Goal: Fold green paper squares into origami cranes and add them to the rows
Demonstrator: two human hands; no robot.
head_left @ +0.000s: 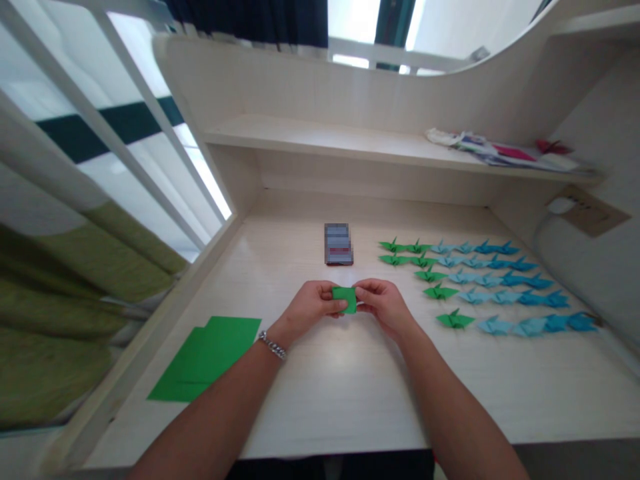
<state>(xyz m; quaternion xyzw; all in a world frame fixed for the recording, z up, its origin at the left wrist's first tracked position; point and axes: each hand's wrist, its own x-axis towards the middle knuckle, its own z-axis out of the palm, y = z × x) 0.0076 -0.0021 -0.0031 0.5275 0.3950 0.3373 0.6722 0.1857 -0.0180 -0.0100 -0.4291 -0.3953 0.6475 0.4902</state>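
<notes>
Pinching folded green paper (345,299) between left hand (313,308) and right hand (383,305).

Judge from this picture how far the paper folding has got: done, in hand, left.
Done: rows of green cranes and blue cranes lie on the desk, to the right. In hand: the left hand and right hand pinch a small folded green piece. Left: flat green sheets lie unfolded on the left.

Phone (339,245): flat, centre back.
Paper cranes (480,280): green-to-blue rows, right.
Green sheets (207,357): stacked, front left.
Shelf (320,137): papers (505,153) at right end.
</notes>
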